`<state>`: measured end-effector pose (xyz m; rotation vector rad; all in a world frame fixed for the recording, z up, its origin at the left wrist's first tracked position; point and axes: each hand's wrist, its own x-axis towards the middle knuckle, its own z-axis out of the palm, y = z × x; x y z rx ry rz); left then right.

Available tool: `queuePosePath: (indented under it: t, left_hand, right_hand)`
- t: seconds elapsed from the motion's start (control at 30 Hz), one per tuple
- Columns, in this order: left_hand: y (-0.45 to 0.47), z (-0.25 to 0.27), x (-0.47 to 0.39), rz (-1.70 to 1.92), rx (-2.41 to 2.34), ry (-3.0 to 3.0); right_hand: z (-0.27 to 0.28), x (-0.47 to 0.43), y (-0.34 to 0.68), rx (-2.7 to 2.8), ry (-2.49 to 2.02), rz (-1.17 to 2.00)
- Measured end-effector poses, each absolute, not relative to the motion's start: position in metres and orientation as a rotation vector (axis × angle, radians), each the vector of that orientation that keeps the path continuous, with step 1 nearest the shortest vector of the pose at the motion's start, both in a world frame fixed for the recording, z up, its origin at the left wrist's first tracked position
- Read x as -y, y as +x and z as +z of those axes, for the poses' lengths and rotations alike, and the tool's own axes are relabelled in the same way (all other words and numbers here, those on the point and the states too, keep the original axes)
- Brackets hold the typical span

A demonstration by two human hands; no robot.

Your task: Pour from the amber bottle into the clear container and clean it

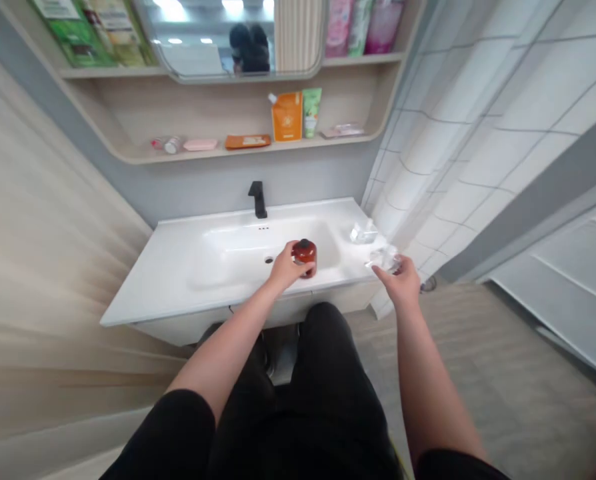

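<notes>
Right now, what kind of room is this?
It looks like a bathroom. There is a white sink with a black tap, a mirror above it, and a shelf of pouches and tubes on the wall.

no lettering is legible: the labels on the shelf packets (287, 117) are too blurred.

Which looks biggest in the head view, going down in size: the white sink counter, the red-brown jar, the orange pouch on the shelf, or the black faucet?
1. White sink counter
2. Orange pouch
3. Red-brown jar, held by the left hand
4. Black faucet

Pouch and jar look close; the pouch sits farther away, so that order is unsure.
</notes>
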<state>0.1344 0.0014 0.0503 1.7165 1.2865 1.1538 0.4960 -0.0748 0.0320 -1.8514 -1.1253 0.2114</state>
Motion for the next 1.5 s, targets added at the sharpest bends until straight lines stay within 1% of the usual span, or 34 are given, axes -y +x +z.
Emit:
queuePosePath:
  t: [0.07, 0.2, 0.33, 0.47, 0.57, 0.63, 0.77, 0.87, 1.0, 1.17, 1.33, 1.5]
  left_hand:
    - [0.189, 0.054, -0.015, 1.113, -1.163, 1.775]
    - [0.265, 0.058, -0.042, 1.041, -1.128, 1.796]
    - [0.303, 0.059, -0.065, 1.009, -1.155, 1.764]
    - [0.307, 0.053, -0.067, 1.002, -1.132, 1.709]
    - [0.275, 0.047, -0.043, 1.116, -1.078, 1.676]
    - [0.239, 0.044, -0.019, 1.183, -1.032, 1.687]
    - [0.163, 0.045, 0.026, 1.113, -0.829, 1.777]
    - [0.113, 0.05, 0.037, 1.156, -0.803, 1.774]
    - [0.045, 0.051, 0.03, 1.233, -0.902, 1.686]
    - [-0.017, 0.033, 0.022, 1.32, -1.052, 1.527]
    - [-0.028, 0.015, 0.013, 1.347, -1.149, 1.412]
    - [-0.028, 0.013, 0.009, 1.306, -1.131, 1.468]
  right_hand:
    - [0.031, 0.085, 0.511, 1.091, -1.874, 0.215]
    - [0.027, 0.101, 0.535, 0.997, -1.906, 0.22]
    - [0.026, 0.106, 0.54, 1.027, -1.876, 0.241]
    - [0.025, 0.106, 0.531, 1.079, -1.749, 0.343]
    - [0.026, 0.104, 0.511, 1.151, -1.602, 0.48]
    - [0.029, 0.1, 0.487, 1.25, -1.457, 0.63]
    - [0.036, 0.081, 0.412, 1.421, -1.129, 0.976]
    - [0.038, 0.056, 0.345, 1.508, -0.954, 1.138]
    - [0.035, 0.017, 0.261, 1.654, -0.884, 1.21]
    - [0.026, -0.019, 0.19, 1.773, -0.926, 1.24]
    - [0.011, -0.03, 0.174, 1.764, -0.944, 1.356]
    - [0.003, -0.029, 0.183, 1.788, -0.948, 1.281]
